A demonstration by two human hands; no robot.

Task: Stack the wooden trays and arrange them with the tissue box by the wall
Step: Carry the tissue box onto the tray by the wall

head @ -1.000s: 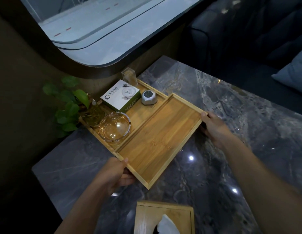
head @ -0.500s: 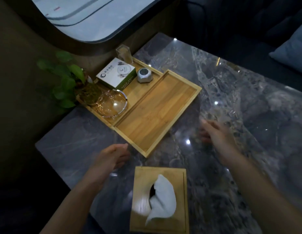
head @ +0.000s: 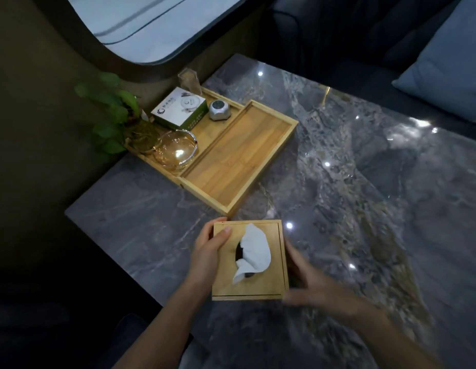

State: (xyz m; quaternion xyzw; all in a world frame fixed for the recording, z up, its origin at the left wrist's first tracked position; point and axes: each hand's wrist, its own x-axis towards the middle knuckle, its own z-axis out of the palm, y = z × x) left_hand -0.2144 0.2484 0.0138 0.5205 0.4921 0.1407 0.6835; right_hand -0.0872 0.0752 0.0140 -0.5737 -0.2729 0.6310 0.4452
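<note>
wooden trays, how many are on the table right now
2. One tray sits by the wall holding small items; an empty tray lies against its near side, partly overlapping. None seem hidden.

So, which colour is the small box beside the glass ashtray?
The small box has a white top and green sides, seen in the head view.

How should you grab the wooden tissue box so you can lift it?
Probably by its two opposite side walls, one hand coming in from each side. The tissue box is square and flat-sided, and the tissue sticks out on top. The left hand and right hand flank it.
</note>
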